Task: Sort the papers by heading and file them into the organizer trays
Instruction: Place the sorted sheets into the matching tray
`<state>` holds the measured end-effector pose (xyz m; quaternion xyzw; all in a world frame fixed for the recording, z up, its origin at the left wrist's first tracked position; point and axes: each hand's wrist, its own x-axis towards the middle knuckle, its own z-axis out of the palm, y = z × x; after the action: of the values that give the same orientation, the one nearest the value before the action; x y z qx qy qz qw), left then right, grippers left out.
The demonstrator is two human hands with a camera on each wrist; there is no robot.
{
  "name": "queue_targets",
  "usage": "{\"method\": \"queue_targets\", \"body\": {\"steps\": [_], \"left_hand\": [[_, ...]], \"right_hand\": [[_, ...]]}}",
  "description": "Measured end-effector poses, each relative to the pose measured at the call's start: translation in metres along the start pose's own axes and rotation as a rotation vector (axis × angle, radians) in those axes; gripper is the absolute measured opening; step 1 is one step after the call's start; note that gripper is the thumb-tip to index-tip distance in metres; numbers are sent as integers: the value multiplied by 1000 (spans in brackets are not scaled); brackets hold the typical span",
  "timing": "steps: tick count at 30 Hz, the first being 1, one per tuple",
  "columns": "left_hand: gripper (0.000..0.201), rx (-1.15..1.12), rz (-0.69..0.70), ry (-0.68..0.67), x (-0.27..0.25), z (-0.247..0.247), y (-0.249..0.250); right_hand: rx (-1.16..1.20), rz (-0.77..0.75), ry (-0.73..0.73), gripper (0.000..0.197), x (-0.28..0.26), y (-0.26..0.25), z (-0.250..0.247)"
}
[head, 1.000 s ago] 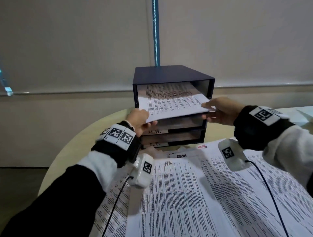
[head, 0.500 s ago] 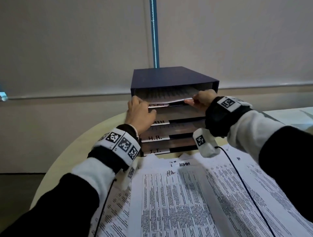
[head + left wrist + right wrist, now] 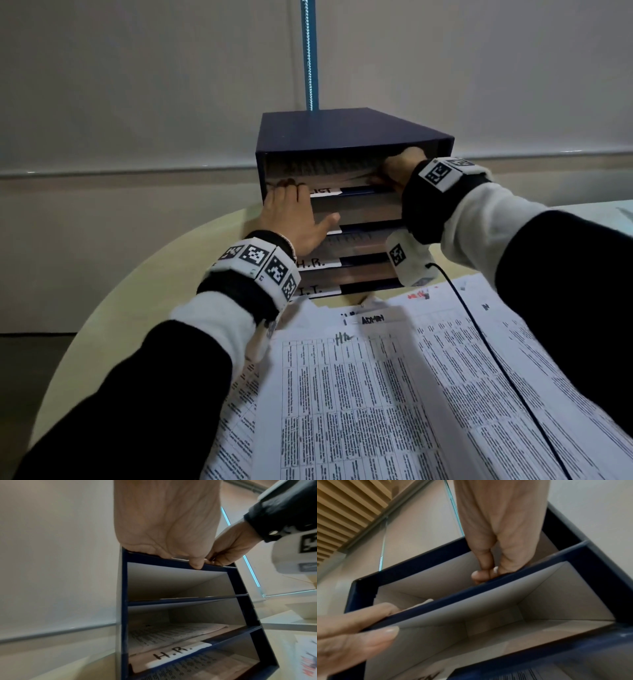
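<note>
A dark blue organizer with several stacked trays stands at the table's far side. A printed sheet lies inside its top tray. My right hand reaches into that tray's right side, thumb and fingers pinched at the sheet's near edge. With straight fingers my left hand touches the top tray's front lip at the left, its thumb spread over the second tray. Lower trays carry the labels "H.R." and "I.T." and hold papers. More printed papers lie spread in front of me.
The round beige table ends just left of the organizer, with a wall right behind it. On the spread papers, a sheet headed "ADMIN" shows on top. A black cable runs from my right wrist across them.
The sheet stuck out of the top tray a second ago; it has slid fully inside. Both hands moved forward with it to the tray's mouth.
</note>
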<state>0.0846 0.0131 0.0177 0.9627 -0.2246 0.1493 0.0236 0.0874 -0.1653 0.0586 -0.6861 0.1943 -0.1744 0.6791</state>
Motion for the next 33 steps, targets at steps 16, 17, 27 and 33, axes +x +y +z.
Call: {"method": "queue_targets", "body": {"steps": [16, 17, 27, 33], "left_hand": [[49, -327, -42, -436, -79, -7, 18], [48, -284, -39, -551, -85, -2, 18], [84, 27, -149, -685, -112, 38, 11], [42, -251, -33, -547, -113, 39, 19]], "right_hand": [[-829, 4, -476, 8, -116, 68, -56], [-902, 29, -535, 7, -125, 75, -61], [-1284, -42, -675, 33, -168, 125, -78], [-1284, 0, -592, 69, -164, 132, -80]]}}
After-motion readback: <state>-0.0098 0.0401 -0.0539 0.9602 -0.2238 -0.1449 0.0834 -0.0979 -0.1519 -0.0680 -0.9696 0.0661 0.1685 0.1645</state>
